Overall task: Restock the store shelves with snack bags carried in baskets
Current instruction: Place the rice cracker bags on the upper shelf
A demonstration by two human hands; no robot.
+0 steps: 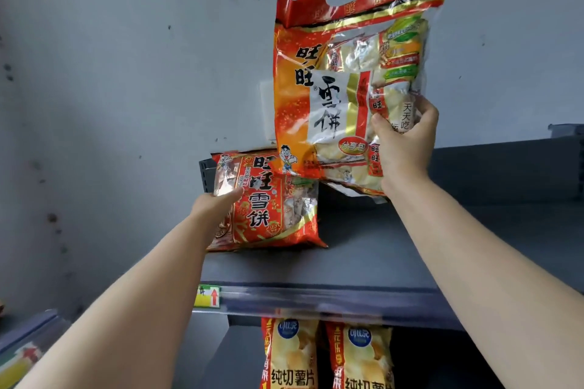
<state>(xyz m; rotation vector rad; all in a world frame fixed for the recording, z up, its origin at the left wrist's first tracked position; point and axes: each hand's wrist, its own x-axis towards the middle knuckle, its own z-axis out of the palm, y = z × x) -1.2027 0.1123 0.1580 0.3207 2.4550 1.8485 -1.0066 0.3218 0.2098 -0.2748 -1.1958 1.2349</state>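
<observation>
A large red and orange snack bag [319, 85] with a cut-out carry handle stands upright over the back of the dark top shelf [363, 256]. My right hand [403, 142] grips its lower right part, thumb on the front. A smaller red snack bag [271, 202] stands at the shelf's left end, leaning a little. My left hand [218, 205] holds this bag at its left edge, thumb on the front and the fingers hidden behind it. No basket is in view.
A grey wall rises behind the shelf. Two yellow chip bags [294, 354] [363, 357] hang on the shelf below. A yellow price tag [208, 295] sits in the clear front rail. Another shelf edge [28, 344] shows at the lower left. Bare shelf extends to the right.
</observation>
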